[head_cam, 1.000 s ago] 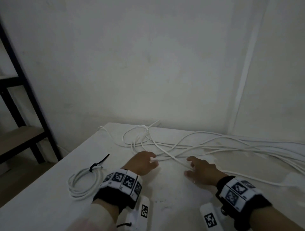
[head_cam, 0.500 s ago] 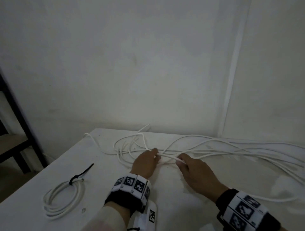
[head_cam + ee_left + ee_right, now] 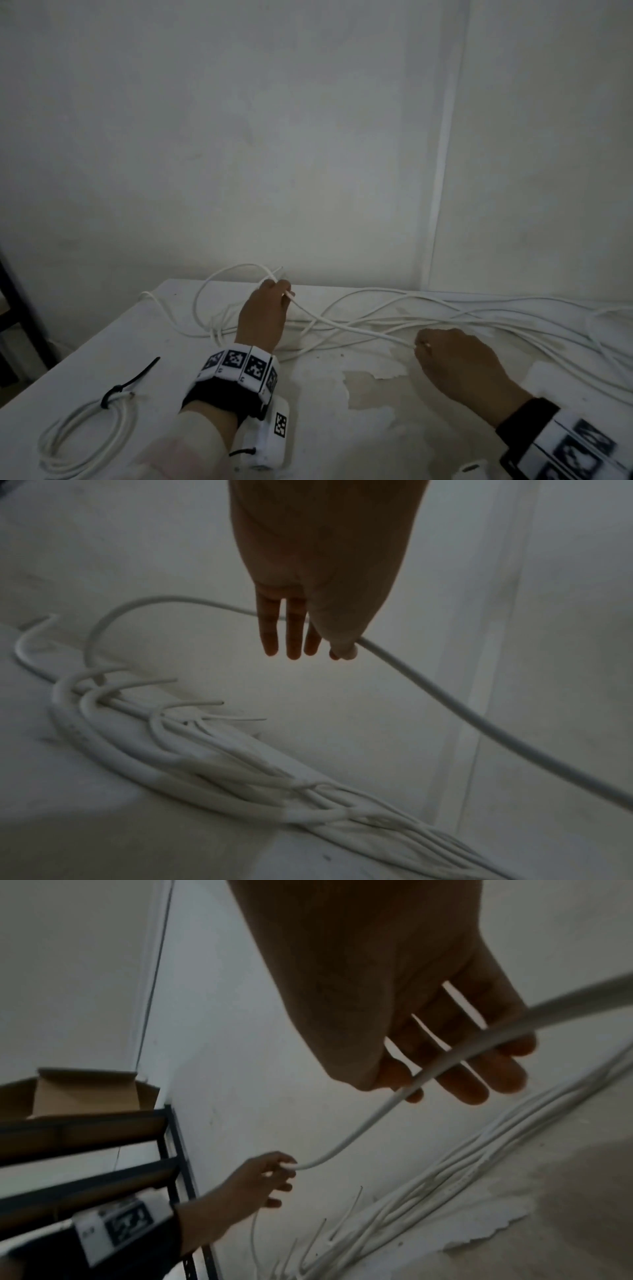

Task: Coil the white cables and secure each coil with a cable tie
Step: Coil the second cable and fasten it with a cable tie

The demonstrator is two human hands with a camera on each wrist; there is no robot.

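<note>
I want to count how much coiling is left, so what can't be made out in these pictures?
- Loose cables: head view cuts them off at the right edge, so their number and far ends stay unknown.
- Tied coil: bottom edge crops it in the head view.
- Right hand: its back hides the fingertips in the head view; only the right wrist view shows its fingers curled round the cable.
- Cable bundle: blurred in the left wrist view.

Both hands (image 3: 263, 318) (image 3: 459, 363) apparently pinching

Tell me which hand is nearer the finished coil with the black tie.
Left. The left hand pinches a loose white cable just right of the finished coil. The right hand holds the same cable further right, beyond the left hand.
</note>
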